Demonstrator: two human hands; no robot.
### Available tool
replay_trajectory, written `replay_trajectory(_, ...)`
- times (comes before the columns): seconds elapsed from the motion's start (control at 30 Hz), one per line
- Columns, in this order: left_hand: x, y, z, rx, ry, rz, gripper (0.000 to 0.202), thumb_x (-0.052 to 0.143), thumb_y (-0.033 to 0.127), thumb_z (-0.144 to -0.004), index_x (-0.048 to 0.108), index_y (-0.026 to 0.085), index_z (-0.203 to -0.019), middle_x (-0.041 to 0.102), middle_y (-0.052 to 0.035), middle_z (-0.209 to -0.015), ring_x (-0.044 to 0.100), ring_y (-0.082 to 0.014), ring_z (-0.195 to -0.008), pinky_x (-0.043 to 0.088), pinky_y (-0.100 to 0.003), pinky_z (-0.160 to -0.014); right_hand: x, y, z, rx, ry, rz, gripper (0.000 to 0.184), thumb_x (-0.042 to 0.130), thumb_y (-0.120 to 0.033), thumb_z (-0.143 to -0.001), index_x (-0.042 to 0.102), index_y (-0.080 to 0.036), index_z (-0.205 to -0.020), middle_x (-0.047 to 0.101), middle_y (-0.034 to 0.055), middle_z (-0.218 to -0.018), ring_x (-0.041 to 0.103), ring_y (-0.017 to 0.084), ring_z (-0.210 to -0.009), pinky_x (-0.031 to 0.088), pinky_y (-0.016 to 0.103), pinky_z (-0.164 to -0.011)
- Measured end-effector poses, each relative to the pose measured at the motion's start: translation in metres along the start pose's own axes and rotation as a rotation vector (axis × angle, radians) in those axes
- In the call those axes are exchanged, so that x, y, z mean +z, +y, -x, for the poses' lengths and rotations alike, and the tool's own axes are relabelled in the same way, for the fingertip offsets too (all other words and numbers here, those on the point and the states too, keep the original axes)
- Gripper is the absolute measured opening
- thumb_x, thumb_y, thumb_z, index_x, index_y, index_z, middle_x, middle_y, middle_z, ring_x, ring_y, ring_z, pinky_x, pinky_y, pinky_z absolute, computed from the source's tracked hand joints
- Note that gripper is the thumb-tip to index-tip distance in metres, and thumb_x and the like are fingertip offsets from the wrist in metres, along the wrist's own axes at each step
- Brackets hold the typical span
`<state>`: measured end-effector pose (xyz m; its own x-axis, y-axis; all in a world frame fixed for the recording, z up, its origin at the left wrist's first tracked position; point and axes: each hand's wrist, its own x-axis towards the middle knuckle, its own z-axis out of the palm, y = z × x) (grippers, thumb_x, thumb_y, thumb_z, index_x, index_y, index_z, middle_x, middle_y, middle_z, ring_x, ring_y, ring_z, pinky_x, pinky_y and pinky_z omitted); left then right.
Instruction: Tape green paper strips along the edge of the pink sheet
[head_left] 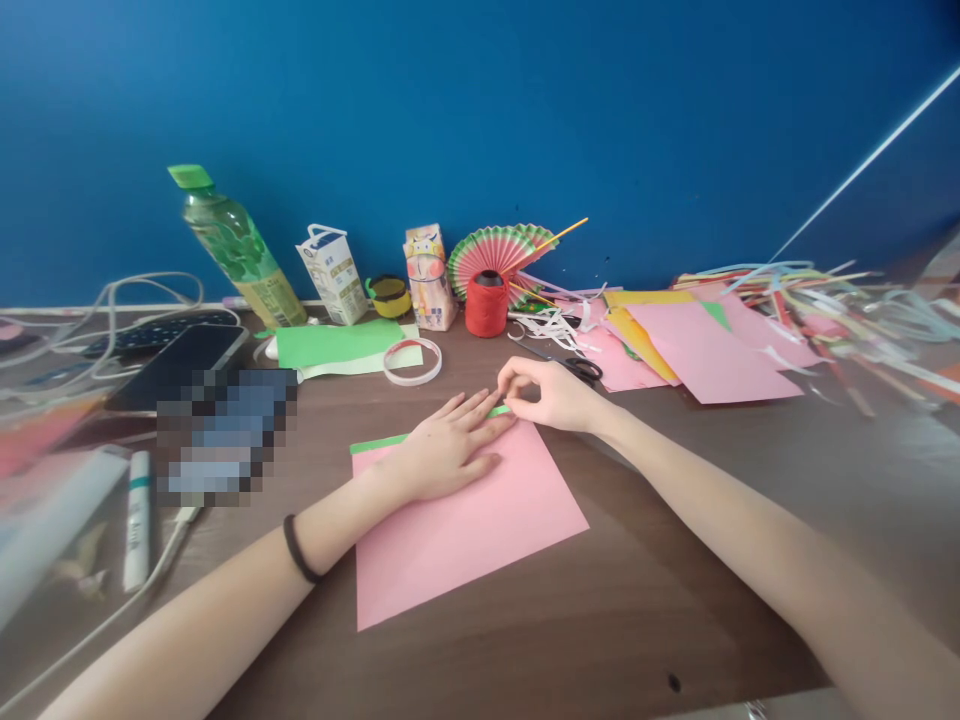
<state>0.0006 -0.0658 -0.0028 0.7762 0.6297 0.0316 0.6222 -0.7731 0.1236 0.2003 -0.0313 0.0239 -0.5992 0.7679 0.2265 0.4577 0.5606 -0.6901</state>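
While the left hand (442, 450) lies flat on the pink sheet (480, 530), the right hand (551, 395) pinches at the sheet's far right corner, where a green strip (379, 443) runs along the far edge. As far as can be judged, the strip is already lined up against that edge from the left corner across to the fingers and shows as a thin green border. The rest of the sheet is plain, with no cut or fold to be seen, so most of the work on it looks undone. The sheet lies slightly skewed on the tabletop (637, 600), directly in front of the person.

The left grip is spread open and holds nothing. The palm is down and the fingers are straight and together, pressing the paper, with their tips almost meeting the right hand. Its forearm comes in from the lower left, with a dark band (300, 550) at the wrist.

The right grip is closed to a pinch, thumb against forefinger, the other fingers curled. It seems to have the strip's end, though the fingers hide the contact itself. Scissors (583, 369) lie untouched just beyond that hand, and a tape ring (412, 361) lies farther left.
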Motion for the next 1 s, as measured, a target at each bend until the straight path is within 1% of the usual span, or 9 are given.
replay_trajectory(0.1, 0.0, 0.0, 0.0, -0.001, 0.003, 0.003, 0.051, 0.029, 0.04, -0.09, 0.026, 0.023, -0.138, 0.019, -0.0074, -0.148, 0.013, -0.023, -0.136, 0.013, -0.041, -0.109, -0.001, 0.001, 0.0, 0.007, 0.002, -0.006, 0.013, 0.05, -0.012, -0.069, 0.049, -0.019, -0.08, 0.06, -0.0028, -0.066, 0.055, 0.012, -0.065, 0.039, 0.024, -0.068)
replay_trajectory(0.3, 0.0, 0.001, 0.0, -0.013, -0.002, -0.005, 0.052, 0.028, 0.04, -0.09, 0.024, 0.023, -0.139, 0.018, -0.0085, -0.148, 0.012, -0.0234, -0.136, 0.014, -0.041, -0.109, 0.002, 0.009, -0.001, 0.093, -0.009, -0.008, 0.007, 0.053, -0.02, -0.072, 0.05, -0.019, -0.078, 0.055, -0.0047, -0.06, 0.049, 0.01, -0.057, 0.036, 0.023, -0.061)
replay_trajectory(0.43, -0.002, 0.003, 0.0, -0.009, -0.025, -0.009, 0.053, 0.029, 0.04, -0.09, 0.024, 0.021, -0.139, 0.015, -0.0097, -0.148, 0.011, -0.0236, -0.136, 0.012, -0.041, -0.109, 0.006, 0.013, -0.001, 0.125, -0.002, -0.013, 0.007, 0.052, -0.018, -0.071, 0.049, -0.018, -0.077, 0.053, -0.0056, -0.057, 0.048, 0.009, -0.054, 0.035, 0.022, -0.06)
replay_trajectory(0.7, -0.001, 0.002, 0.0, -0.004, -0.007, -0.001, 0.052, 0.029, 0.039, -0.09, 0.024, 0.023, -0.139, 0.015, -0.0068, -0.148, 0.011, -0.0227, -0.136, 0.012, -0.042, -0.11, 0.009, 0.014, -0.002, 0.158, 0.007, 0.002, 0.005, 0.051, -0.018, -0.069, 0.049, -0.018, -0.075, 0.051, -0.0064, -0.054, 0.045, 0.009, -0.051, 0.034, 0.022, -0.058)
replay_trajectory(0.9, -0.003, 0.003, -0.001, -0.015, -0.038, -0.013, 0.053, 0.028, 0.039, -0.09, 0.023, 0.021, -0.139, 0.014, -0.009, -0.148, 0.011, -0.0231, -0.136, 0.012, -0.041, -0.11, 0.01, 0.015, -0.002, 0.17, 0.004, 0.026, 0.006, 0.05, -0.017, -0.069, 0.048, -0.019, -0.074, 0.051, -0.0064, -0.054, 0.045, 0.009, -0.051, 0.033, 0.022, -0.057)
replay_trajectory(1.0, -0.003, 0.003, -0.001, -0.012, -0.032, -0.015, 0.052, 0.028, 0.039, -0.09, 0.023, 0.022, -0.139, 0.014, -0.0087, -0.148, 0.011, -0.0231, -0.136, 0.012, -0.041, -0.11, 0.011, 0.014, -0.002, 0.169, 0.01, 0.048, 0.006, 0.05, -0.016, -0.069, 0.049, -0.019, -0.074, 0.051, -0.0064, -0.054, 0.045, 0.009, -0.051, 0.033, 0.022, -0.057)
